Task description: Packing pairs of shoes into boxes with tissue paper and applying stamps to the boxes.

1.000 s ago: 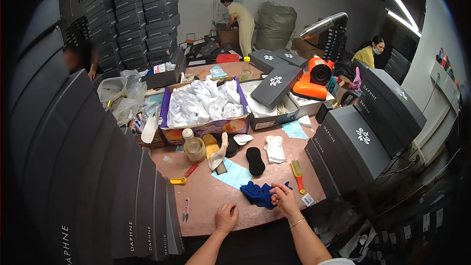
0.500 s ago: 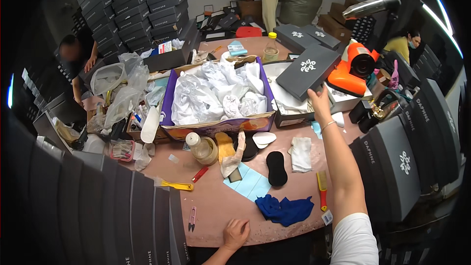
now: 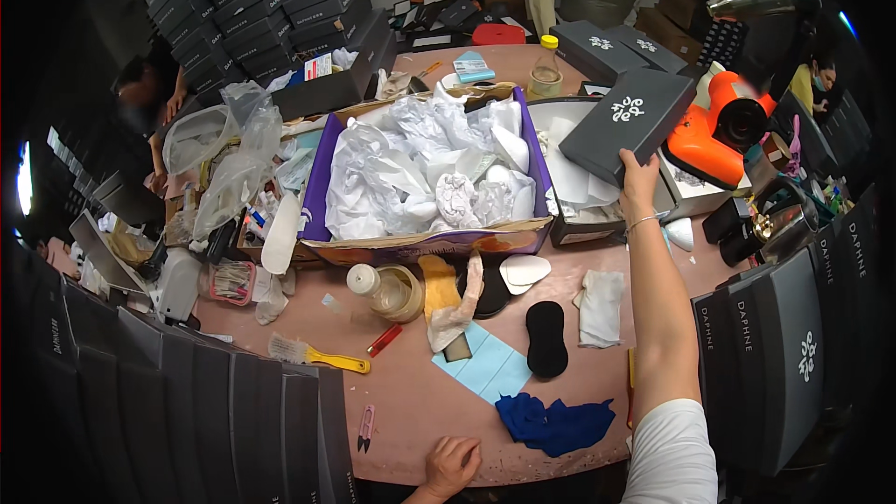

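Observation:
My right hand point(image 3: 639, 189) reaches forward with its fingers closed on the near corner of a dark grey shoebox point(image 3: 616, 135). I cannot tell whether it is the whole box or only its lid. It lies tilted over an open box point(image 3: 590, 231) holding white paper, beside an orange hot-air tool point(image 3: 714, 145). My left hand point(image 3: 453, 465) rests on the table's near edge, fingers loosely curled, holding nothing visible. A pink-handled thread snipper point(image 3: 367, 427) lies to its left, and a crumpled blue cloth point(image 3: 553, 423) to its right.
A purple-sided carton point(image 3: 539, 154) full of white paper stands mid-table. Before it are a white-capped bottle point(image 3: 378, 287), a yellow brush point(image 3: 336, 360), light-blue paper point(image 3: 490, 366) and a black insole-shaped pad point(image 3: 546, 339). Shoeboxes point(image 3: 210, 401) line both sides; other people work beyond.
The whole view has shifted, so things on the right sit farther right. My right hand still grips the shoebox, which shows no clear move of its own. My left hand stays at the edge.

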Demonstrator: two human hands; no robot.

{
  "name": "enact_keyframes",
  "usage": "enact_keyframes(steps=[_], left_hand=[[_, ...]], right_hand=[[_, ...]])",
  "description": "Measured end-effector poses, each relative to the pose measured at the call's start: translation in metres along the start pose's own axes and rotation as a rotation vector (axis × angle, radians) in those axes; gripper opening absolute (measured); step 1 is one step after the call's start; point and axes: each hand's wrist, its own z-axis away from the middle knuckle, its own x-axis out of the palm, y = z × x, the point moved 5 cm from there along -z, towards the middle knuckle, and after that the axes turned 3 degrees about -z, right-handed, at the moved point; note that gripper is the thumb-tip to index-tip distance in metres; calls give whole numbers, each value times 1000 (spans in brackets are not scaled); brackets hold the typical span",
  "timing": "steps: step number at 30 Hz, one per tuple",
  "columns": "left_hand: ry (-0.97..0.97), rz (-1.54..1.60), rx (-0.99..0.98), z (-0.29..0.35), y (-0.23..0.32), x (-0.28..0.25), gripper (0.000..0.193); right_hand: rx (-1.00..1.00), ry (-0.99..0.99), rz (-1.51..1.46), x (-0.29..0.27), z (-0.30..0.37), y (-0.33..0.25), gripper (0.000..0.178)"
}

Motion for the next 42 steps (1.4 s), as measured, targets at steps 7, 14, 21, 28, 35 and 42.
enact_keyframes(steps=[7, 14, 21, 28, 35, 42], left_hand=[[16, -12, 7, 1, 3, 1, 14], [10, -2, 24, 2, 4, -1, 13], [65, -18, 7, 12, -7, -6, 10], [-52, 68, -13, 10, -1, 17, 12], [-64, 15, 111, 8, -4, 17, 18], [-170, -81, 178, 7, 30, 30, 27]], right_hand=[[36, -237, -300, -31, 58, -81, 42], [147, -182, -483, -9, -26, -137, 76], [343, -933, -514, 5, 216, -134, 63], [1118, -1204, 91, -224, 554, -128, 51], [1029, -181, -54, -407, 592, -82, 19], [853, 202, 259, -453, 608, 54, 37]])
